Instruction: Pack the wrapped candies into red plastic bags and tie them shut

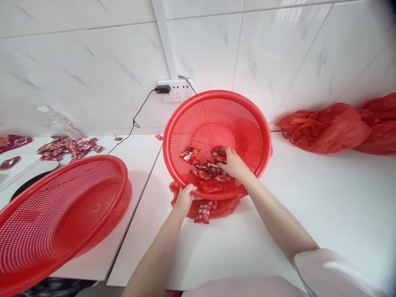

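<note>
A round red mesh basket (244, 111) stands tilted toward me on the white table, over a red plastic bag (222, 208). Small red candy packets (208, 171) lie at its lower inside. My right hand (233, 163) reaches into the basket with fingers curled on the packets. My left hand (185, 199) grips the basket's lower rim together with the bag's edge. One packet (202, 214) lies on the bag just below the rim.
A second red mesh basket (55, 218) sits at the left, over the table edge. More red packets (66, 147) lie scattered at the back left. Crumpled red bags (334, 126) are at the right by the wall. A wall socket (176, 90) has a black cable plugged in.
</note>
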A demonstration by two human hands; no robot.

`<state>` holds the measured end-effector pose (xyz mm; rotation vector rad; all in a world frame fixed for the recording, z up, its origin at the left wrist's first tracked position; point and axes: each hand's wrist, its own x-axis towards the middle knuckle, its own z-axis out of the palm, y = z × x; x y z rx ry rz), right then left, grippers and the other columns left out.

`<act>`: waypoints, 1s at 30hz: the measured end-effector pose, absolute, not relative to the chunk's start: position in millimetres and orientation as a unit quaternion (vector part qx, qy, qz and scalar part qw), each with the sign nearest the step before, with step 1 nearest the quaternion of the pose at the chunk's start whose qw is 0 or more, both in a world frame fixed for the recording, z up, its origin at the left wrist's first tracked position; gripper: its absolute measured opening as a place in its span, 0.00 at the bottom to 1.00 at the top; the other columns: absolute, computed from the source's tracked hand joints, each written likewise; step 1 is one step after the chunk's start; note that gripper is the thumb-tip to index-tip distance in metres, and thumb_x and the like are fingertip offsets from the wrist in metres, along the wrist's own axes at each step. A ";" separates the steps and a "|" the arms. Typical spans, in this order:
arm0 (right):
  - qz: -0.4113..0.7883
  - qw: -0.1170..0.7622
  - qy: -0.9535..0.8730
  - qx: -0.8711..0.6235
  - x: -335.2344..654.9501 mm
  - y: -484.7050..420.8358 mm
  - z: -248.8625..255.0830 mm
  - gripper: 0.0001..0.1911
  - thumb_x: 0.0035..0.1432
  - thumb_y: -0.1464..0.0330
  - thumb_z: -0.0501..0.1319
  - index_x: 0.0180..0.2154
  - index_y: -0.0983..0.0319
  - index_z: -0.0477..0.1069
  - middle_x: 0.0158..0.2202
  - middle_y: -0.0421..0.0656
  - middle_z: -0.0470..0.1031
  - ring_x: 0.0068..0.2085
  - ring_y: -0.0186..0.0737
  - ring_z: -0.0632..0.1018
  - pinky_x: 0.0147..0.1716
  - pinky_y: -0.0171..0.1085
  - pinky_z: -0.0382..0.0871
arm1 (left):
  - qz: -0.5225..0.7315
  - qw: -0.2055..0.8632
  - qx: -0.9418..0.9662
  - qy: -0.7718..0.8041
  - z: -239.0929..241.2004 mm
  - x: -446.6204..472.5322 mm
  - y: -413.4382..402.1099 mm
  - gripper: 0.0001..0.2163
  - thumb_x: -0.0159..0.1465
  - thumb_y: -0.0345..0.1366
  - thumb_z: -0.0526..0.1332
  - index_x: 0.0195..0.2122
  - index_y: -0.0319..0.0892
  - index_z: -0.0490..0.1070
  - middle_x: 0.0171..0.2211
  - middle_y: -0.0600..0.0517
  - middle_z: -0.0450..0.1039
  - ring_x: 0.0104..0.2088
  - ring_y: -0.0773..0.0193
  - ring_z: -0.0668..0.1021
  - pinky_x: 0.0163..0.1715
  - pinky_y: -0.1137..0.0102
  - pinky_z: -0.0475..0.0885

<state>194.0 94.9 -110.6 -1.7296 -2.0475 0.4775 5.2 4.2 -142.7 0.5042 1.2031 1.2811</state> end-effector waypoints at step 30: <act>0.353 0.233 -0.838 -0.344 222.5 73.2 -62.3 0.12 0.53 0.60 0.65 0.37 0.60 0.73 0.30 0.38 0.75 0.32 0.36 0.74 0.32 0.33 0.64 | 0.605 0.579 0.187 0.514 -128.2 -16.1 18.6 0.06 0.49 0.31 0.59 0.28 0.38 0.71 0.32 0.50 0.79 0.34 0.62 0.79 0.30 0.70 0.77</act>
